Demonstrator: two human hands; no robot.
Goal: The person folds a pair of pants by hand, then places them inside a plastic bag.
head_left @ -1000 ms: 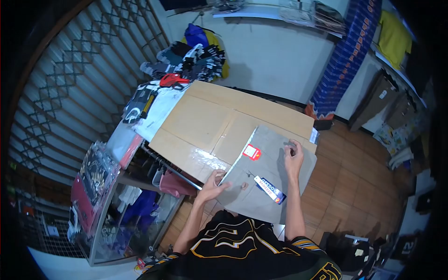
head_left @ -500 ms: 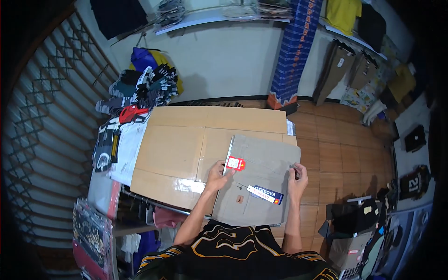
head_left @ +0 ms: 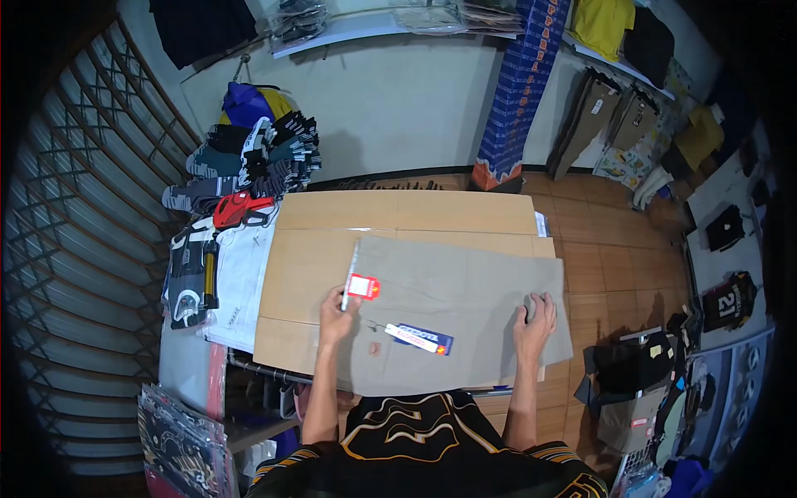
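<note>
Grey trousers [head_left: 448, 282] lie folded lengthwise across a cardboard sheet [head_left: 311, 249]. My left hand [head_left: 336, 318] grips their left edge, thumb on top, beside a red and white tag [head_left: 363, 286]. A blue and white hang tag [head_left: 421, 339] hangs by a string on the cloth, close to a small brown patch [head_left: 375, 349]. My right hand [head_left: 535, 325] rests on the right part of the trousers, fingers bent and thumb apart, holding nothing that I can see.
Left of the cardboard are packed white garments [head_left: 237, 274], a red-handled tool [head_left: 241, 209] and a pile of socks [head_left: 278, 153]. A blue wrapped pillar [head_left: 521, 91] stands beyond. Boxes and dark clothes [head_left: 627, 373] sit at right on the tiled floor.
The trousers have moved left over the cardboard with my left hand and now spread wider, reaching past my right hand. My right hand has shifted slightly right, from their edge onto the cloth.
</note>
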